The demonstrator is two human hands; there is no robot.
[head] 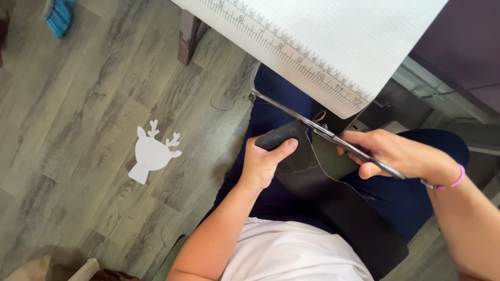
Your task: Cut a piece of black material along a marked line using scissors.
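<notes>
I see the dark felt sheet [333, 203], matte with faint chalk outlines, draped over my lap. My left hand [263, 162] pinches its upper edge shut; my right hand [396, 153] is clamped on long metal scissors [312, 124]. Above is the white gridded worktop [333, 36]; a white paper reindeer cutout [151, 153] lies on the grey plank floor [67, 104].

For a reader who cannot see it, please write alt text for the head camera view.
A seated person cuts a dark sheet of fabric over their lap: the left hand grips its edge and the right hand works long scissors. A white reindeer-shaped cutout lies on the grey wood floor.
</notes>
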